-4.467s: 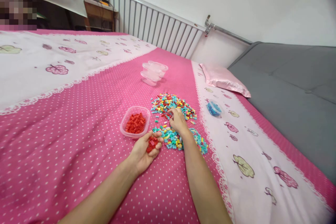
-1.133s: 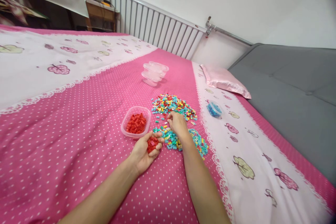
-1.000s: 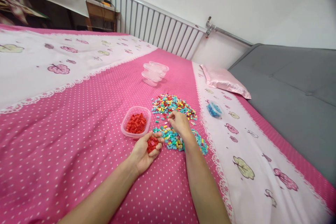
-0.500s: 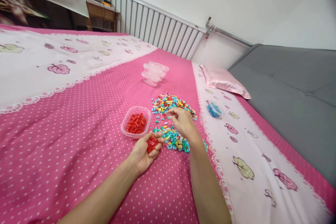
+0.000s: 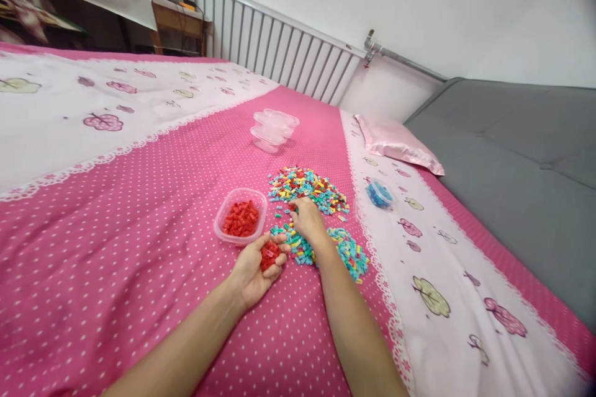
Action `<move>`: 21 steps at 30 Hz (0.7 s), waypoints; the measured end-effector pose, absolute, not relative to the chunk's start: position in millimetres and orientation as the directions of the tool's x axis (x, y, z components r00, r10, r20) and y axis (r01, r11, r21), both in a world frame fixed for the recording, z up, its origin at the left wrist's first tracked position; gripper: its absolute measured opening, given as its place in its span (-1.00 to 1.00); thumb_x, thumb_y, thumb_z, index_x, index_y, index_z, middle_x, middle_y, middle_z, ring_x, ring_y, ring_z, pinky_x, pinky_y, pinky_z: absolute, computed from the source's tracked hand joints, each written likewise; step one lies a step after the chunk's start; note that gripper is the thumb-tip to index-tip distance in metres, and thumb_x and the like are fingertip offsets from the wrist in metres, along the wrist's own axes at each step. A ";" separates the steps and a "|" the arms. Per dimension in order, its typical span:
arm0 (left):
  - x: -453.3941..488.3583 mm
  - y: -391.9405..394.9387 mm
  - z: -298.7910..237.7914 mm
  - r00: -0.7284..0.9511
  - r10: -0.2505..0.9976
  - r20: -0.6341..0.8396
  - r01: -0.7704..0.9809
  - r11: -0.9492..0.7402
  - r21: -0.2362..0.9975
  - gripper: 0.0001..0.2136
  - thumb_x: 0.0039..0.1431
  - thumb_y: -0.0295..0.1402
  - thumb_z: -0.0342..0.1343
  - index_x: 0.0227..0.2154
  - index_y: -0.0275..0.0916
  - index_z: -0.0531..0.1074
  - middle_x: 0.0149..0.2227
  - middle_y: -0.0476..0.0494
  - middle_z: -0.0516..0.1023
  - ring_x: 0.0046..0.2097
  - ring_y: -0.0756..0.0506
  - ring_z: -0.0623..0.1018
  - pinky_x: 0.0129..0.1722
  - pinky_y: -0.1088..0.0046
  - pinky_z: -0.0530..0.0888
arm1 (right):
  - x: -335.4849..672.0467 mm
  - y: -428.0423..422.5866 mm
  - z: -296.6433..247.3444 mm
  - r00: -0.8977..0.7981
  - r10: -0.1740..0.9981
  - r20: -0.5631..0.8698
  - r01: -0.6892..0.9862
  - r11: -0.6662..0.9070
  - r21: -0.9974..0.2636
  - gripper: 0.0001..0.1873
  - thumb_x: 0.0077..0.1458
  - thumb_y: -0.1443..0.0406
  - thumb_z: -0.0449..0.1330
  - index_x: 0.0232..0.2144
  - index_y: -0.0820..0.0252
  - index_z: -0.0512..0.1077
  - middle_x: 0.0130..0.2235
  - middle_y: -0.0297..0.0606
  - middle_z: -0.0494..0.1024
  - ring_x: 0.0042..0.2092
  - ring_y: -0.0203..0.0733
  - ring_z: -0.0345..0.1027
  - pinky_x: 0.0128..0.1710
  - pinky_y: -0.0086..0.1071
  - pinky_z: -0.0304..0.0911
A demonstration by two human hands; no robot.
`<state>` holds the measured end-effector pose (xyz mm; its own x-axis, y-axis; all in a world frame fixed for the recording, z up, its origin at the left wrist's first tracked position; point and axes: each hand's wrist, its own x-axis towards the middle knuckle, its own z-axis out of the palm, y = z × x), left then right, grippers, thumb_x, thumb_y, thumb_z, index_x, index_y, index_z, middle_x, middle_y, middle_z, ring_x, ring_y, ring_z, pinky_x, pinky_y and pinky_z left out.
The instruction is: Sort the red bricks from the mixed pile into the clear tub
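My left hand [image 5: 251,272] lies palm up, fingers curled round a small heap of red toy bricks [image 5: 269,255]. Just beyond it is a clear plastic tub [image 5: 218,223] with more red bricks [image 5: 241,219] inside. My right hand [image 5: 309,221] reaches between two piles of mixed small bricks, its fingertips pinched at a red brick [image 5: 292,206]. The far pile [image 5: 307,185] mixes red, yellow, white and turquoise pieces. Part of the near pile [image 5: 349,251], mostly turquoise, green and yellow, is hidden under my right wrist and forearm.
Clear empty tubs [image 5: 274,129] are stacked farther back on the pink dotted bedspread [image 5: 162,211]. To the right stands a small tub of blue bricks [image 5: 379,194]. A pink pillow [image 5: 398,146] lies near the grey padded headboard [image 5: 512,155]; a white railing [image 5: 279,37] runs behind.
My right hand has come down from the far pile, left and nearer, and its fingers have closed at a red brick. My left hand stays in place with its red bricks.
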<state>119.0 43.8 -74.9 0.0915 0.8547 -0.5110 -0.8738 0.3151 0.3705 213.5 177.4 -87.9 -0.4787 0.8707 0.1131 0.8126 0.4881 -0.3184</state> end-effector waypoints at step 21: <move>117.9 42.7 -74.4 0.120 0.855 -0.504 -0.882 0.325 0.341 -0.82 0.26 -0.43 -0.21 -0.34 -0.35 0.27 -0.53 -0.12 0.35 -0.64 0.12 0.24 -0.79 0.75 0.03 | 230.7 177.7 -57.3 -0.399 0.905 0.147 0.750 0.415 -0.515 -0.84 0.05 0.41 0.11 -0.29 0.25 0.45 -0.31 -0.24 0.53 -0.24 -0.24 0.38 -0.17 -0.39 0.22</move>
